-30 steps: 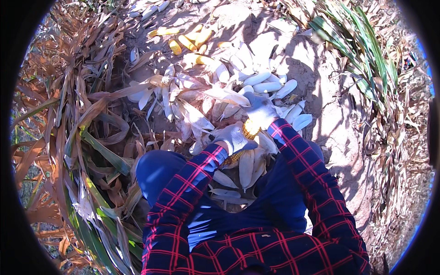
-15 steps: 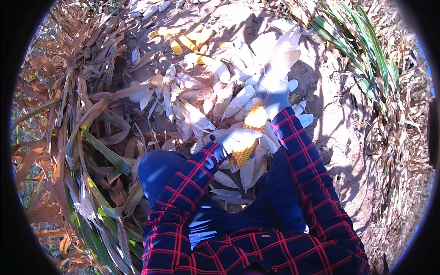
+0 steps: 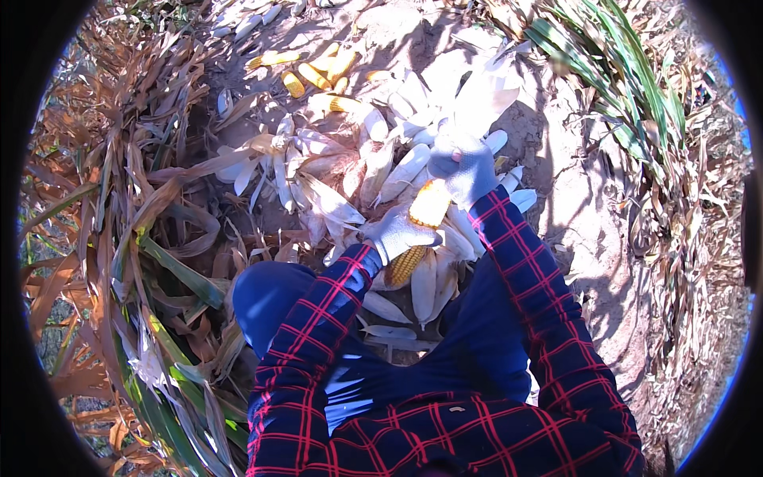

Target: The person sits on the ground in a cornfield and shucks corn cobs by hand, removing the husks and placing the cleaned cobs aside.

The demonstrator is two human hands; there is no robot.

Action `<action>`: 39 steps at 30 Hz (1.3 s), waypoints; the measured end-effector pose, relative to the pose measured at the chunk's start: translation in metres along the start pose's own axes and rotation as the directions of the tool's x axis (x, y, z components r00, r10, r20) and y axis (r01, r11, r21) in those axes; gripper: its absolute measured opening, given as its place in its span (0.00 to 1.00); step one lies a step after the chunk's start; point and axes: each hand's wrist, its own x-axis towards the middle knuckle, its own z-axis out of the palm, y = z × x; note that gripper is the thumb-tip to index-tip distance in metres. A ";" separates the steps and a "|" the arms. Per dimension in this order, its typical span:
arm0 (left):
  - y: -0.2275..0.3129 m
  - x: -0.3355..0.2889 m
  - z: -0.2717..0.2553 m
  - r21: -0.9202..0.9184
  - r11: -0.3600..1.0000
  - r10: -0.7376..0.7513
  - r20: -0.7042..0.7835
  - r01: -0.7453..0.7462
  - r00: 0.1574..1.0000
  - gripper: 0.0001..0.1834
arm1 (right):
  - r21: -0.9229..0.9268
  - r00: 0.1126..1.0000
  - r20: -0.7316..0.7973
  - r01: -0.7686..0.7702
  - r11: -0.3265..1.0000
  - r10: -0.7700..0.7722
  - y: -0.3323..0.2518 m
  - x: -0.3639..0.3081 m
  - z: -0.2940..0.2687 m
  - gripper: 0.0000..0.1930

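My left hand (image 3: 395,235), in a pale work glove, is wrapped around a yellow ear of corn (image 3: 430,205) above my lap. Bare kernels show on both sides of its grip. My gloved right hand (image 3: 467,169) is closed in a fist at the far end of the ear. Pale husk (image 3: 486,94) spreads out beyond that fist, washed out by sunlight, and seems gripped in it. How the husk joins the ear is hidden by the right hand. Loose dry husks (image 3: 404,171) lie on the ground around both hands.
Several husked yellow ears (image 3: 315,75) lie together farther out, left of my hands. Dry corn stalks and leaves (image 3: 171,179) are heaped along the left. Greener leaves (image 3: 636,87) lie at the far right beside bare soil (image 3: 592,230). My bent knee (image 3: 274,306) stands near the left heap.
The right hand has turned into a plainer fist and moved slightly left. The ear's far part has shifted left and nearer the left hand's fingers; the left hand still holds it.
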 end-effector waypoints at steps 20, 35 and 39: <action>-0.003 -0.004 -0.002 -0.242 0.948 -0.174 0.157 0.209 0.972 0.29 | -0.007 0.993 -0.098 -0.073 0.997 0.072 0.001 -0.004 -0.017 0.14; 0.016 0.006 0.004 0.340 0.930 -0.076 -0.190 0.138 0.979 0.33 | 0.086 0.946 -0.290 0.177 0.980 -0.146 0.030 0.020 -0.036 0.12; -0.045 0.004 0.017 -0.573 0.807 -0.119 0.074 0.140 0.990 0.23 | 0.003 0.971 -0.236 -0.050 0.999 0.049 0.008 0.006 -0.013 0.17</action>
